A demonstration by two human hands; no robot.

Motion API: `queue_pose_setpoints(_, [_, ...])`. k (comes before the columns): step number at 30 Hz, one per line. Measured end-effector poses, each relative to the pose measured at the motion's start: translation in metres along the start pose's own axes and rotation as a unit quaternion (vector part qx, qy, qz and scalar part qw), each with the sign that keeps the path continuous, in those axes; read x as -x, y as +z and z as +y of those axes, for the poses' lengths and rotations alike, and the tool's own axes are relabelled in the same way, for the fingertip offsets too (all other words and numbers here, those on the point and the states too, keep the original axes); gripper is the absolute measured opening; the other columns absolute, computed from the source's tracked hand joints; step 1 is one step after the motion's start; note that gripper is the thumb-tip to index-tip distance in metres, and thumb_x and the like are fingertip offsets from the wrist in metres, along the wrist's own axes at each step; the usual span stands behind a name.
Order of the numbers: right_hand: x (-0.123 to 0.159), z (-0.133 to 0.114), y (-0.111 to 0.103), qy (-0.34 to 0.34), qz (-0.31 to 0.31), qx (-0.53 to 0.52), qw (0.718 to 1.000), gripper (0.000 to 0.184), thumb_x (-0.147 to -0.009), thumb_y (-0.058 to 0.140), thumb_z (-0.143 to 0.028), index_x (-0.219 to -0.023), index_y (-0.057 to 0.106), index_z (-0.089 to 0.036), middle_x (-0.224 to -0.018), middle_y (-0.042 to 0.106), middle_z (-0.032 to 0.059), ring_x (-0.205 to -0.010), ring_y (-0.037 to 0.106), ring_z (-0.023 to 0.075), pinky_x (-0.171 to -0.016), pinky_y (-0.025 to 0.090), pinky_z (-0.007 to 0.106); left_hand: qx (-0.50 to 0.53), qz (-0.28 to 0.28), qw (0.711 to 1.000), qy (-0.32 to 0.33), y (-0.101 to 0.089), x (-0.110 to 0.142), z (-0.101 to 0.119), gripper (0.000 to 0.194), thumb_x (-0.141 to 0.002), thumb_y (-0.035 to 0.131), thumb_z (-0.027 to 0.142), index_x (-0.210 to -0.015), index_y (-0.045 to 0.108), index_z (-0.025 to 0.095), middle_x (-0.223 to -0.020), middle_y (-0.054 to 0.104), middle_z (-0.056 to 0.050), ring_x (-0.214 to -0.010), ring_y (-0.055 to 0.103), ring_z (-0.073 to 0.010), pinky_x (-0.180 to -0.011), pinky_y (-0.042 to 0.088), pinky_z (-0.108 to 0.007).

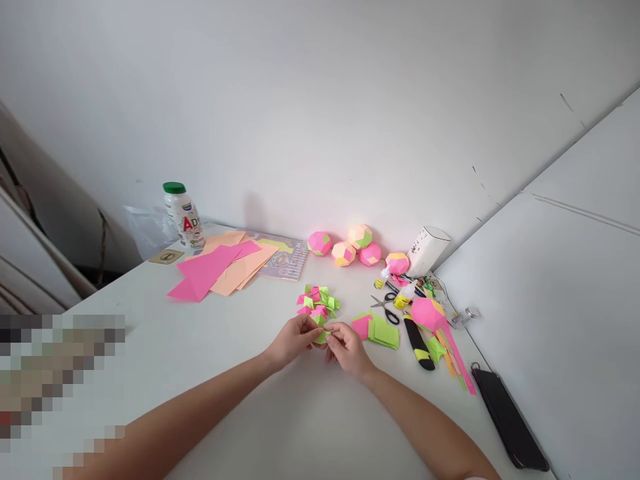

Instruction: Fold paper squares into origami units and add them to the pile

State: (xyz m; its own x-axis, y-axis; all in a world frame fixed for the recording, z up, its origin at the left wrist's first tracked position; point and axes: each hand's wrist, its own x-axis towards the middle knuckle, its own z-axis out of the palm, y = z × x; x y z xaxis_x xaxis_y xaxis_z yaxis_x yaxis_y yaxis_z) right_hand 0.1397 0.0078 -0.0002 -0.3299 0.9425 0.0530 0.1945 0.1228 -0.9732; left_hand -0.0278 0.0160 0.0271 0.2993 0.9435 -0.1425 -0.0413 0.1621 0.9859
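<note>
My left hand [296,339] and my right hand [346,347] meet at the middle of the table, both closed on a small folded paper piece [323,337] in green and pink. The left fingers wrap its left side while the right thumb and fingers pinch its right edge; its underside is hidden. Just beyond my hands lies a heap of folded green and pink paper units [320,299]. To the right of my right hand rest a stack of green paper squares [384,332] and a pink paper square [362,327].
Paper balls [344,253] line the wall. On the right are scissors [385,307], glue bottles [404,297], a box cutter [419,341], a pink ball [427,313] and a black phone [510,420]. Pink and orange sheets [210,272] and a white bottle [185,217] stand back left.
</note>
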Motion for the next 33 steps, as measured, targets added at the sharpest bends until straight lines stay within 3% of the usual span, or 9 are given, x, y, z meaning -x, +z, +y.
queue_pose_setpoints(4, [-0.003, 0.010, 0.000, -0.025, -0.026, -0.002, 0.999, 0.023, -0.084, 0.051, -0.038, -0.097, 0.050, -0.018, -0.071, 0.062, 0.0015, -0.049, 0.054, 0.0106, -0.048, 0.045, 0.024, 0.089, -0.010, 0.994, 0.060, -0.005, 0.000, -0.020, 0.030, -0.070, 0.065, 0.043, -0.071, 0.048, 0.017, -0.064, 0.061, 0.001, -0.063, 0.061, -0.0149, -0.062, 0.047, -0.029])
queue_pose_setpoints(6, [-0.001, 0.010, -0.001, -0.027, -0.028, -0.014, 0.999, 0.021, -0.085, 0.050, -0.037, -0.093, 0.050, -0.018, -0.067, 0.060, -0.0002, -0.051, 0.054, 0.0106, -0.050, 0.046, 0.023, 0.093, -0.049, 0.992, 0.067, -0.006, 0.001, -0.029, 0.029, -0.071, 0.066, 0.040, -0.071, 0.049, 0.016, -0.069, 0.063, -0.001, -0.069, 0.062, -0.0162, -0.066, 0.047, -0.030])
queue_pose_setpoints(9, [0.000, 0.007, -0.003, -0.033, -0.029, -0.017, 0.999, 0.018, -0.085, 0.051, -0.036, -0.087, 0.051, -0.018, -0.063, 0.056, -0.0021, -0.052, 0.054, 0.0103, -0.051, 0.045, 0.023, 0.088, -0.047, 0.993, 0.067, -0.008, 0.001, -0.035, 0.026, -0.072, 0.066, 0.036, -0.071, 0.050, 0.015, -0.069, 0.063, -0.001, -0.066, 0.059, -0.0134, -0.064, 0.046, -0.028])
queue_pose_setpoints(20, [-0.001, 0.005, -0.002, -0.014, -0.011, -0.029, 0.999, 0.016, -0.082, 0.055, -0.033, -0.077, 0.051, -0.018, -0.055, 0.053, -0.0042, -0.048, 0.053, 0.0098, -0.048, 0.044, 0.022, 0.096, -0.053, 0.990, 0.090, -0.011, 0.002, -0.034, 0.019, -0.075, 0.065, 0.029, -0.073, 0.053, 0.014, -0.075, 0.065, -0.003, -0.072, 0.061, -0.0152, -0.068, 0.047, -0.030])
queue_pose_setpoints(27, [-0.001, 0.005, -0.002, 0.000, -0.009, -0.034, 0.999, 0.020, -0.082, 0.055, -0.036, -0.077, 0.050, -0.017, -0.062, 0.057, -0.0022, -0.048, 0.053, 0.0093, -0.047, 0.044, 0.022, 0.096, -0.074, 0.988, 0.099, -0.011, 0.002, -0.036, 0.016, -0.077, 0.062, 0.027, -0.074, 0.053, 0.014, -0.077, 0.067, -0.005, -0.075, 0.063, -0.0173, -0.071, 0.048, -0.033])
queue_pose_setpoints(33, [-0.001, 0.001, -0.002, 0.018, -0.016, -0.034, 0.999, 0.023, -0.081, 0.055, -0.039, -0.077, 0.049, -0.018, -0.057, 0.056, -0.0032, -0.054, 0.060, 0.0128, -0.048, 0.045, 0.022, 0.108, -0.087, 0.984, 0.114, -0.011, 0.002, -0.035, 0.016, -0.076, 0.063, 0.027, -0.073, 0.053, 0.014, -0.074, 0.066, -0.004, -0.073, 0.063, -0.0172, -0.069, 0.048, -0.033])
